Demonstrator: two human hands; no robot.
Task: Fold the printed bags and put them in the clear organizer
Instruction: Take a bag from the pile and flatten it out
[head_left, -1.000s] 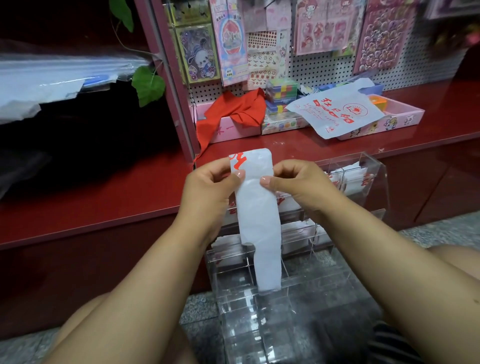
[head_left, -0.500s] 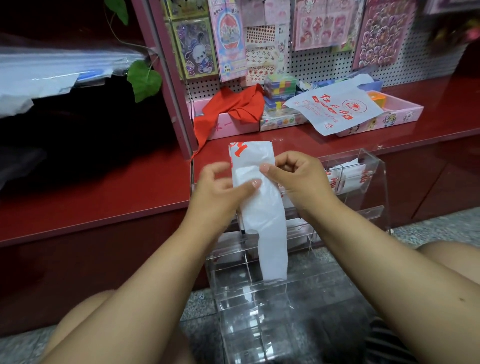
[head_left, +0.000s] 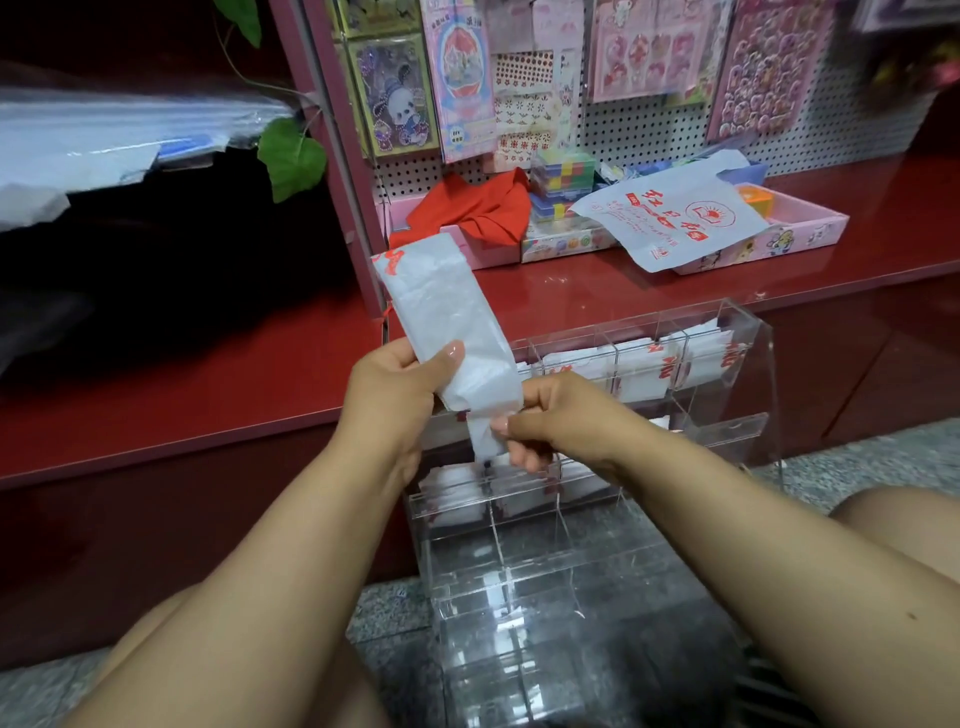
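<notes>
Head view: a folded white bag (head_left: 447, 322) with illegible red print is gripped by the left hand (head_left: 395, 384) above the clear organizer (head_left: 753, 415); its lower end is pinched by the right hand (head_left: 556, 421).

A: Clear organizer (head_left: 748, 364) top row — open from above?
B: Back cells packed w/ folded bags (head_left: 639, 364). Front rows lower down look bare, open tops.
A: Blockers?
B: Both hands + held bag strip (head_left: 447, 322) hang over the left cells. Red shelf (head_left: 675, 291) edge just behind the organizer.
</notes>
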